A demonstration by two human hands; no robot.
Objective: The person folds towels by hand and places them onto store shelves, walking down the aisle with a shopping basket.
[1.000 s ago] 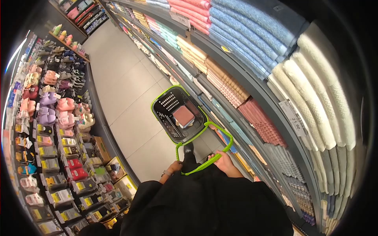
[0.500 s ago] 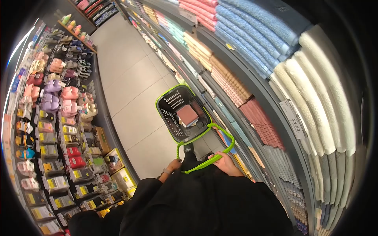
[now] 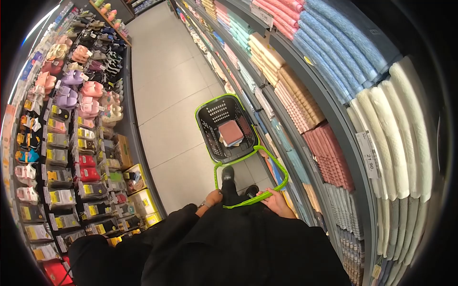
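Note:
A black shopping basket [image 3: 208, 136] with a lime-green rim stands on the floor ahead of me. A folded dusty-pink cloth [image 3: 230, 130] lies inside it, on top of other flat items I cannot make out. The basket's long green handle [image 3: 285, 172] is pulled back toward my body. My right hand [image 3: 276, 203] is closed around the handle's near right part. On the left side, my left hand [image 3: 213, 198] is curled at the same handle, its fingers partly hidden, with a band on the wrist.
Shelves of folded towels [image 3: 329, 157] run close along the right, with a price tag [image 3: 367, 155] on one edge. Slippers [image 3: 67, 97] and packaged socks [image 3: 57, 181] hang on the left rack. Pale floor tiles [image 3: 164, 95] stretch ahead between them; my shoes [image 3: 228, 173] are just behind the basket.
My view has shifted, so the shelves on both sides appear moved. The handle sits a little differently, and more of my shoes shows. Both hands stay at the handle.

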